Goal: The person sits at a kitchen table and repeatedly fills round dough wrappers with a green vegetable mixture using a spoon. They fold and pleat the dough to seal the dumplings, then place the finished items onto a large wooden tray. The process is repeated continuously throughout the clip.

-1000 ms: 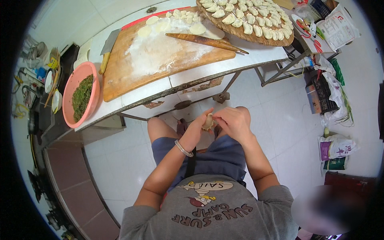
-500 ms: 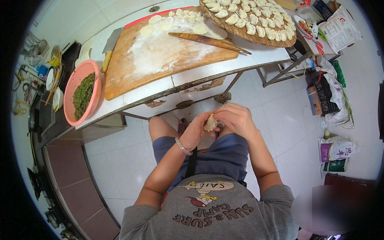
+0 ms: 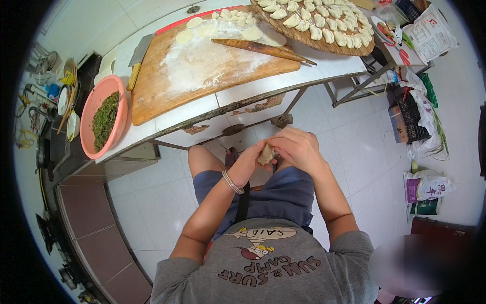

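Above my lap, a pale dumpling (image 3: 265, 155) is cradled by my left hand (image 3: 246, 164), a bracelet round that wrist. My right hand (image 3: 299, 150) pinches the dumpling's upper edge with its fingertips; part of the dough is hidden behind the fingers. In front of me a floured wooden board (image 3: 152, 104) bears flat round wrappers (image 3: 252, 33), small dough pieces (image 3: 238, 19) and a tapered rolling pin (image 3: 255, 50). A round wooden tray (image 3: 304, 38) at the far right carries rows of shaped dumplings (image 3: 331, 24). Green chopped filling (image 3: 105, 121) fills a pink basin (image 3: 123, 117) at the left.
A cleaver (image 3: 140, 58) lies along the board's left side. The white table's front edge (image 3: 217, 112) runs between my knees and the board. At right are a side table with red scissors (image 3: 403, 55), a black crate (image 3: 412, 119) and bags (image 3: 425, 185) on the floor.
My hands stay together over my lap with the dumpling between them. The right fingers have shifted slightly along its edge, and the whole view has moved a little.
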`<state>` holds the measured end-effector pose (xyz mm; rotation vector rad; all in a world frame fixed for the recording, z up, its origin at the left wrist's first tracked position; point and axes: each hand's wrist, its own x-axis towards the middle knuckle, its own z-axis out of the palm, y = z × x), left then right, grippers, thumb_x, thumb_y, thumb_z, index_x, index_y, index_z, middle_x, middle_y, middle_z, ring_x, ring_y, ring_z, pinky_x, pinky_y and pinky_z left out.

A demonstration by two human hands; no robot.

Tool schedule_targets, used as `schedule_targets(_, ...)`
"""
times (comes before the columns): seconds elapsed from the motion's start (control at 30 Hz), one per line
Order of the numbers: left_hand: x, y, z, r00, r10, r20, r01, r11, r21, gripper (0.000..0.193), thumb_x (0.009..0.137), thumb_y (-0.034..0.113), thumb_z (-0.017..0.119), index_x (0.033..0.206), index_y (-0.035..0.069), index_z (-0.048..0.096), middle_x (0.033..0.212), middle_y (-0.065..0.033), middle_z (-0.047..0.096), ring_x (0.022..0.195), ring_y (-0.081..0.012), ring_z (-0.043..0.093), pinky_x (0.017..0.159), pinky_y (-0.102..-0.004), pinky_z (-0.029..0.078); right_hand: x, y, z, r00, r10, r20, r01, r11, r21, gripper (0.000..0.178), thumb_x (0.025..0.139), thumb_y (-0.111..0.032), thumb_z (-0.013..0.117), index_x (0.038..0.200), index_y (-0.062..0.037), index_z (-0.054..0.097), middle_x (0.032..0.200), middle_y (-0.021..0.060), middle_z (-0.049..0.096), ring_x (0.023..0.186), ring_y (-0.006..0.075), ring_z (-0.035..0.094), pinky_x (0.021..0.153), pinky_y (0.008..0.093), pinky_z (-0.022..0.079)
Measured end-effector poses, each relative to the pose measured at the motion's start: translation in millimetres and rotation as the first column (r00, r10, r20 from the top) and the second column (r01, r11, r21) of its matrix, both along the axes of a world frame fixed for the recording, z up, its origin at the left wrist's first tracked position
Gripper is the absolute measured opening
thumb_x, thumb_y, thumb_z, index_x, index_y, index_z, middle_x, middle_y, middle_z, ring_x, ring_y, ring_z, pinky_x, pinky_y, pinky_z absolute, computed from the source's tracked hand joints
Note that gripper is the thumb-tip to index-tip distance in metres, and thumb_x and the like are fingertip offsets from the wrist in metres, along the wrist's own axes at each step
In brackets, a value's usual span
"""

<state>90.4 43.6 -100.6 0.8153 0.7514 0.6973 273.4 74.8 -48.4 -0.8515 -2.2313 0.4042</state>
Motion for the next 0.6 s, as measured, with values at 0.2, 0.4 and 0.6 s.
schedule_targets(0.2, 2.1, -0.4, 7.6, 1.000, 0.012, 0.014, -0.012, 1.000, 0.006, 0.059, 0.102, 0.043, 0.020, 0.140, 0.002, 0.038, 0.115, -0.0059, 0.056, 0.095, -0.0173, 0.057, 0.077, -0.0280, 0.045, 1.8, 0.4, -2.4, 1.000, 0.008, 0.024, -0.008, 1.000, 0.028, 0.011, 0.066, -0.003, 0.066, 0.076, -0.0043, 0.062, 0.077, 0.0055, 0.059, 0.072, 0.0237, 0.059, 0.061, 0.0337, 0.049)
schedule_targets(0.4, 3.1, -1.2, 3.6, 0.999, 0.033, 0.028, -0.033, 0.999, -0.007, 0.060, 0.101, 0.045, 0.022, 0.138, 0.002, 0.040, 0.114, -0.0061, 0.057, 0.096, -0.0172, 0.057, 0.077, -0.0282, 0.045, 0.9, 0.1, 1.5, 0.999, 0.005, 0.048, -0.008, 0.997, 0.076, 0.014, 0.066, -0.005, 0.066, 0.079, -0.0063, 0.065, 0.079, 0.0037, 0.060, 0.072, 0.0224, 0.060, 0.060, 0.0327, 0.049)
schedule_targets(0.6, 3.9, -1.1, 8.9, 0.990, 0.113, 0.089, -0.111, 0.993, -0.027, 0.058, 0.100, 0.046, 0.025, 0.130, 0.002, 0.046, 0.113, -0.0084, 0.059, 0.095, -0.0194, 0.059, 0.077, -0.0297, 0.047, -1.5, -5.8, -1.4, 0.998, -0.064, 0.006, 0.063, 0.996, 0.069, 0.019, 0.066, -0.004, 0.068, 0.085, -0.0044, 0.066, 0.078, 0.0053, 0.060, 0.070, 0.0234, 0.060, 0.060, 0.0333, 0.049)
